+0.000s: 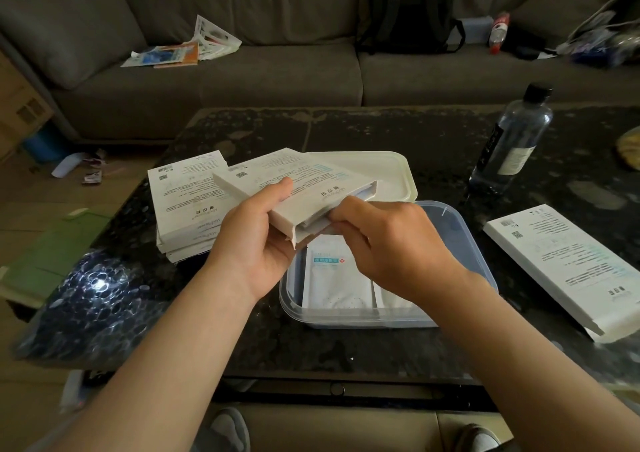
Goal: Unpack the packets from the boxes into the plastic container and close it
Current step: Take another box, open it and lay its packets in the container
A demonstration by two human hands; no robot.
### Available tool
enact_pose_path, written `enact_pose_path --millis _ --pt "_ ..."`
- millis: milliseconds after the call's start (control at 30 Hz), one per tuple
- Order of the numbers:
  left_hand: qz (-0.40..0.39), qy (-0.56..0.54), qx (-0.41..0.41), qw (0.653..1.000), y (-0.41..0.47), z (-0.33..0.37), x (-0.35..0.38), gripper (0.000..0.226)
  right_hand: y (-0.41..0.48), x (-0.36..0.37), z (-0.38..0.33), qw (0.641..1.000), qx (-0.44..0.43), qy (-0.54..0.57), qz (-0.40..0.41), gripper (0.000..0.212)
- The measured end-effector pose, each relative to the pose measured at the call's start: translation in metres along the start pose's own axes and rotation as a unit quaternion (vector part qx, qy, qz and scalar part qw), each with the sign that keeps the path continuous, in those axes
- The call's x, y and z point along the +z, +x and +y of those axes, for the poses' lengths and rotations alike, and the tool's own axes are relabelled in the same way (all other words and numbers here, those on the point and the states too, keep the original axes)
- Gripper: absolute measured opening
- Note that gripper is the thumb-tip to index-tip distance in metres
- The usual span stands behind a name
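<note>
My left hand (258, 235) grips a flat white box (298, 183) from below, thumb on top, holding it over the clear plastic container (467, 240). My right hand (391, 243) pinches the packets (313, 228) that stick out of the box's open near end. White packets (337, 275) lie flat inside the container. The container's white lid (388, 171) rests on the table just behind it. A stack of white boxes (183, 202) lies to the left, and one more white box (568, 264) lies to the right.
A clear water bottle (512, 139) with a black cap stands at the back right of the dark speckled table (381, 129). A grey sofa (277, 70) behind holds loose papers (183, 49) and a black backpack (408, 8). A yellowish object (628, 150) sits at the table's right edge.
</note>
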State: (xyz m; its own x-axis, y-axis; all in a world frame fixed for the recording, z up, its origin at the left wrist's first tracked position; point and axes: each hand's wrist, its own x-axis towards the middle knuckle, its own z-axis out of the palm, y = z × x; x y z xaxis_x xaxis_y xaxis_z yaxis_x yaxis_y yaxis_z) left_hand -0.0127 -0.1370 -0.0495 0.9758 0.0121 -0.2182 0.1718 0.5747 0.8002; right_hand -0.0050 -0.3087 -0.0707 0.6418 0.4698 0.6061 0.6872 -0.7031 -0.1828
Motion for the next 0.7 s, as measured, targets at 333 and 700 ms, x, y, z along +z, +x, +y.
enact_pose_path --millis 333,700 --pt "-0.008 -0.053 -0.039 0.998 -0.003 0.003 -0.001 0.041 0.010 -0.010 -0.009 0.995 -0.037 -0.060 0.074 0.012" --pt "-0.039 -0.145 -0.062 0.987 -0.003 0.013 0.011 0.030 0.048 -0.037 0.004 0.998 -0.050 0.013 0.019 0.016"
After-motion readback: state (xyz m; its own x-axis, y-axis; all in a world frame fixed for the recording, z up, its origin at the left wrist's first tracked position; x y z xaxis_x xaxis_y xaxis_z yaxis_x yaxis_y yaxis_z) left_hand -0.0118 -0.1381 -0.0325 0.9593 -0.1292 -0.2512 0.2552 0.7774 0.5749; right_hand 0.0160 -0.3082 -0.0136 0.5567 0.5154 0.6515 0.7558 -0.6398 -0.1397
